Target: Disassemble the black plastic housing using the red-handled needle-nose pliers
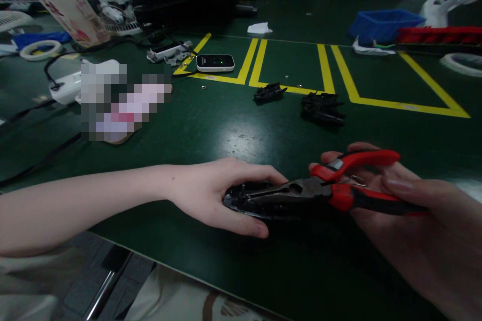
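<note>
Gripping red-handled pliers [320, 188], right at the black part [271, 209]!

And it's the left hand [214, 185] on the black part, thumb along the near side, fingers curled round the far side, grasping it low against the green table [196, 133] near its front edge. Over on the right, the right hand [425, 230] has the pliers, fingers and thumb wrapped on the spread handles. Their metal nose reaches leftward over the part, between thumb and forefinger; whether the tips actually bite, I cannot tell!

Further back, one dark piece [268, 92] lies beside the yellow tape [327, 67], with a dark cluster [323, 109] to its right. Beyond, a small box [215, 63] shows a green light, and a blue bin [387, 25] stands at far right!
</note>
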The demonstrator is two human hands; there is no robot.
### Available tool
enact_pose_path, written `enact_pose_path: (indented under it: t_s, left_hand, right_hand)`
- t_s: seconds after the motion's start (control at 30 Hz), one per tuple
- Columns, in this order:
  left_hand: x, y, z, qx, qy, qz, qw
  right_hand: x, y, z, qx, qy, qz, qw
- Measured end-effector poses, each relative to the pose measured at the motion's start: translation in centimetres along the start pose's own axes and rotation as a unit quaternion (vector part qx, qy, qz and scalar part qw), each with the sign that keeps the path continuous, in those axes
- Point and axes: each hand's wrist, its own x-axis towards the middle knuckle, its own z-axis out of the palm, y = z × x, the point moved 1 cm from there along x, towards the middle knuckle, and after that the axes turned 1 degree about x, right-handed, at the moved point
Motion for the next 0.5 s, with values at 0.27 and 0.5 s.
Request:
enact_pose_path:
  t_s: [0.27,0.5]
  left_hand:
    - [0.08,0.11,-0.03,0.016,-0.003,0.001,1.000]
    - [0.10,-0.10,0.00,0.012,0.000,0.010,1.000]
  right_hand:
    - [-0.13,0.31,0.18,-0.001,0.036,0.065,0.997]
    - [-0.32,0.17,0.54,-0.004,0.010,0.054,0.999]
